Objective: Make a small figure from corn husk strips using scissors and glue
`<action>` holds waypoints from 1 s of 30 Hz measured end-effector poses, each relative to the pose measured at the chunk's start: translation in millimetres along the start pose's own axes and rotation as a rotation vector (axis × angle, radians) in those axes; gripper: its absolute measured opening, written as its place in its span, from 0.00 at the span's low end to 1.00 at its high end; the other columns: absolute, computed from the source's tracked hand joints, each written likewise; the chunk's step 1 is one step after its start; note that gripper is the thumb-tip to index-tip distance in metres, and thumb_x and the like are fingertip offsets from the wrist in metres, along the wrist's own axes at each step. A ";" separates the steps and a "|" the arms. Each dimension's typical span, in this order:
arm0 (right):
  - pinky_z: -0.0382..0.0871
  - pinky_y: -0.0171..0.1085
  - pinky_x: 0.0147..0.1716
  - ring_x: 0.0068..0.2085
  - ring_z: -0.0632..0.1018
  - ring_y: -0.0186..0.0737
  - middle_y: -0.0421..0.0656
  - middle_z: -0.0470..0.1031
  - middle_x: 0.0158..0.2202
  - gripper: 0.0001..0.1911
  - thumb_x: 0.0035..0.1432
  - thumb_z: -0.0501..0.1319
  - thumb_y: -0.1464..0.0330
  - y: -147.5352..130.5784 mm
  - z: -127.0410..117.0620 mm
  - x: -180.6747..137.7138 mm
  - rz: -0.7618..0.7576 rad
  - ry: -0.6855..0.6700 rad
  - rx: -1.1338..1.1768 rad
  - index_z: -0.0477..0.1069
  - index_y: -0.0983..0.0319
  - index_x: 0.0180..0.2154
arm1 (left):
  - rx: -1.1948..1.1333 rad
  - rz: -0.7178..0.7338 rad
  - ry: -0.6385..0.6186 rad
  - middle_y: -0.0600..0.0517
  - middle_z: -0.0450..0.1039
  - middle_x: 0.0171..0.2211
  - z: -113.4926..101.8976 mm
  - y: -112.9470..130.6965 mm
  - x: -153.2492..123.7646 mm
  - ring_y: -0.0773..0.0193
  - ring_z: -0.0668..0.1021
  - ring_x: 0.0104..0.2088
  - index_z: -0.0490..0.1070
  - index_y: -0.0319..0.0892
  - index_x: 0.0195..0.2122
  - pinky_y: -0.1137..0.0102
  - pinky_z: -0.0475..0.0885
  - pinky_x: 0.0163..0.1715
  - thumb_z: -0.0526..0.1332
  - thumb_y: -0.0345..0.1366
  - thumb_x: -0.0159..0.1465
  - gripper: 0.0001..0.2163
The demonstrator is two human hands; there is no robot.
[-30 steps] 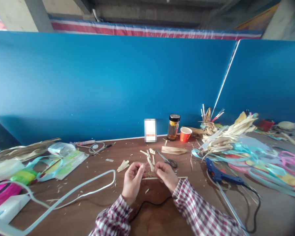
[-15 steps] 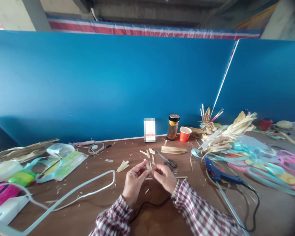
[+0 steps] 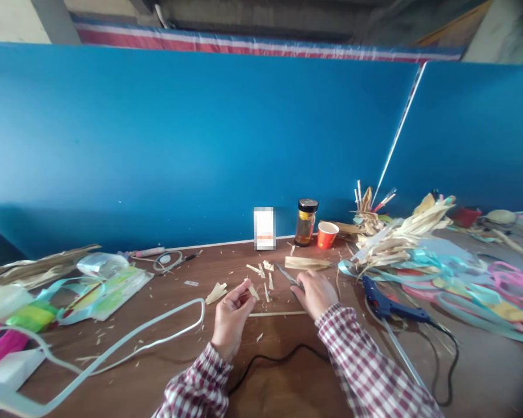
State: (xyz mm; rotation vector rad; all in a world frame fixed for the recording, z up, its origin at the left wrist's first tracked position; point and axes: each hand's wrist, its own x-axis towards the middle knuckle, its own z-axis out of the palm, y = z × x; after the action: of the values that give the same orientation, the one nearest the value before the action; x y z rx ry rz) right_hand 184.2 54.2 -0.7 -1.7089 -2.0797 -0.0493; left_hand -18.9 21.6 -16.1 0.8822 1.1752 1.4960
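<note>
Between the thumb and fingers of my left hand [image 3: 234, 313] is pinched a small pale piece of corn husk [image 3: 253, 291]. My right hand [image 3: 317, 292] lies over the handles of the scissors [image 3: 287, 275], whose blades point up and left along the table; its fingers are curled there, and the handles are hidden beneath it. A thin pale stick [image 3: 274, 314] lies crosswise between my hands. Several cut husk scraps [image 3: 268, 284] are scattered just beyond them. A flat husk strip [image 3: 307, 263] rests behind the scissors, and another husk piece [image 3: 217, 292] is beside my left hand.
A blue glue gun [image 3: 392, 305] with a black cord lies to the right, before heaped husks [image 3: 412, 232] and ribbons. A lidded jar [image 3: 306, 223] and a red paper cup [image 3: 328, 235] stand at the back. A white tubular frame [image 3: 131, 337] juts in from the left.
My right hand has left the husk piece and moved right onto the scissors' handles. My left hand keeps the husk piece and has shifted slightly left.
</note>
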 end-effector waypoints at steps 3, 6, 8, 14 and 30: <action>0.60 0.36 0.34 0.37 0.72 0.43 0.45 0.71 0.33 0.02 0.53 0.60 0.69 5.8 3.5 6.0 0.025 -0.156 -0.042 0.69 0.60 0.30 | -0.001 0.001 -0.010 0.51 0.76 0.30 -0.2 0.7 -0.2 0.68 0.75 0.31 0.74 0.38 0.43 0.75 0.70 0.33 0.69 0.33 0.45 0.22; 0.59 0.35 0.31 0.35 0.73 0.41 0.45 0.71 0.31 0.02 0.54 0.59 0.72 4.0 5.7 10.1 0.053 -0.227 -0.043 0.69 0.61 0.30 | -0.010 0.017 -0.025 0.51 0.75 0.32 -1.5 0.4 0.7 0.68 0.74 0.33 0.74 0.38 0.44 0.75 0.70 0.34 0.69 0.32 0.46 0.22; 0.58 0.35 0.30 0.34 0.73 0.41 0.45 0.71 0.31 0.02 0.55 0.58 0.73 2.1 6.0 10.5 0.079 -0.226 -0.039 0.69 0.61 0.31 | -0.031 0.027 -0.024 0.52 0.75 0.32 -3.3 0.4 2.6 0.69 0.74 0.33 0.73 0.39 0.45 0.75 0.70 0.35 0.69 0.32 0.46 0.22; 0.60 0.34 0.31 0.35 0.74 0.38 0.42 0.73 0.34 0.04 0.59 0.54 0.70 0.7 7.7 2.7 0.108 -0.169 0.095 0.67 0.60 0.35 | -0.084 0.048 0.028 0.54 0.73 0.28 -9.1 3.4 10.7 0.70 0.73 0.31 0.74 0.39 0.43 0.76 0.68 0.33 0.69 0.31 0.45 0.21; 0.68 0.39 0.43 0.41 0.75 0.39 0.44 0.74 0.42 0.19 0.48 0.56 0.77 3.7 30.8 -0.9 -0.003 0.074 0.629 0.68 0.60 0.44 | -0.152 -0.017 0.026 0.51 0.75 0.33 -8.8 0.6 11.3 0.67 0.74 0.33 0.74 0.37 0.40 0.72 0.69 0.36 0.70 0.32 0.44 0.20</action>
State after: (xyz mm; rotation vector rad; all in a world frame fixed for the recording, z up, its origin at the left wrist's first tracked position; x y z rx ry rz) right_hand 178.1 63.5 -29.6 -1.2901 -1.7807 0.4817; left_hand -29.9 30.5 -18.2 0.7502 1.0689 1.5646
